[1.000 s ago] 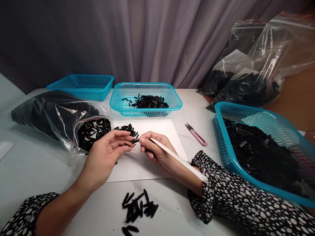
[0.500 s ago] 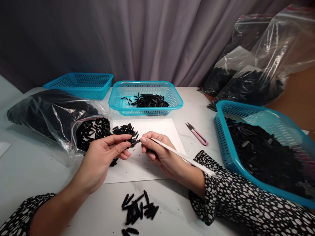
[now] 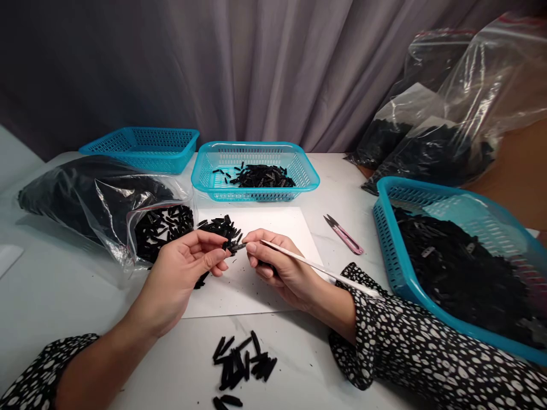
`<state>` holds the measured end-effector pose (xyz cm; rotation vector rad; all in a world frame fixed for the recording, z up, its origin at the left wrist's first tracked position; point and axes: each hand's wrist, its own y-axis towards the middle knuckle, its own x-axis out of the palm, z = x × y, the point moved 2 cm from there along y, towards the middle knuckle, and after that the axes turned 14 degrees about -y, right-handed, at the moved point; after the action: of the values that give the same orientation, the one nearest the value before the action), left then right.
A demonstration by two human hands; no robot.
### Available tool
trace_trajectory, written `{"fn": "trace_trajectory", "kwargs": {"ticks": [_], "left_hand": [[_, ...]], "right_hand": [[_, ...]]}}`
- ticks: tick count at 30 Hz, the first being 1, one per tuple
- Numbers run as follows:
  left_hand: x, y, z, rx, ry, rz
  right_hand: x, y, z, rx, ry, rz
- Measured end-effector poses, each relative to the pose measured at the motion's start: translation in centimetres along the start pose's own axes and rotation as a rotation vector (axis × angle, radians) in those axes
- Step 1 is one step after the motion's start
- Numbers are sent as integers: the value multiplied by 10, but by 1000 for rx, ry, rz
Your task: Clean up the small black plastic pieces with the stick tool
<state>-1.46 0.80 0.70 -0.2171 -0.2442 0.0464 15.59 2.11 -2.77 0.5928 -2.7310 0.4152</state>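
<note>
Over a white sheet (image 3: pixel 256 296), my left hand (image 3: pixel 177 279) pinches a small black strip (image 3: pixel 236 248) between thumb and fingertips. My right hand (image 3: pixel 286 267) is closed around a thin white stick (image 3: pixel 318 266), which slants back toward the sleeve. Its fingertips are at the strip's right end; whether they grip it too I cannot tell. Behind my left fingers lies a pile of black strips (image 3: pixel 220 228), partly hidden. Another loose heap of black pieces (image 3: pixel 241 364) rests on the table nearer to me.
A clear plastic bag (image 3: pixel 98 196) of black pieces spills open at left. Blue baskets stand behind: one at back left (image 3: pixel 183 162), one with black strips (image 3: pixel 307 179) in the middle. A fuller basket (image 3: pixel 384 228) is at right, near pink-handled snips (image 3: pixel 348 239) and zip bags (image 3: pixel 431 154).
Both hands keep nearly the same pose around the small black strip, with a slight shift of the fingertips. The whole view has moved a little.
</note>
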Motion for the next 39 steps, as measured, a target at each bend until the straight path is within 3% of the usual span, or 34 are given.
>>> {"fn": "trace_trajectory", "kwargs": {"ticks": [13, 21, 23, 28, 33, 39], "left_hand": [[-3, -1, -7, 53, 106, -61], [4, -5, -3, 110, 210, -84], [1, -4, -2, 211, 322, -103], [-5, 7, -8, 719, 960, -233], [-5, 18, -20, 790, 1352, -236], [-2, 17, -20, 847, 1429, -267]], "right_hand": [[-2, 4, 6, -65, 101, -107], [3, -1, 4, -8, -94, -3], [3, -1, 4, -7, -103, 27], [-1, 0, 3, -28, -61, 63], [-1, 1, 2, -16, 0, 42], [1, 1, 1, -30, 53, -20]]}}
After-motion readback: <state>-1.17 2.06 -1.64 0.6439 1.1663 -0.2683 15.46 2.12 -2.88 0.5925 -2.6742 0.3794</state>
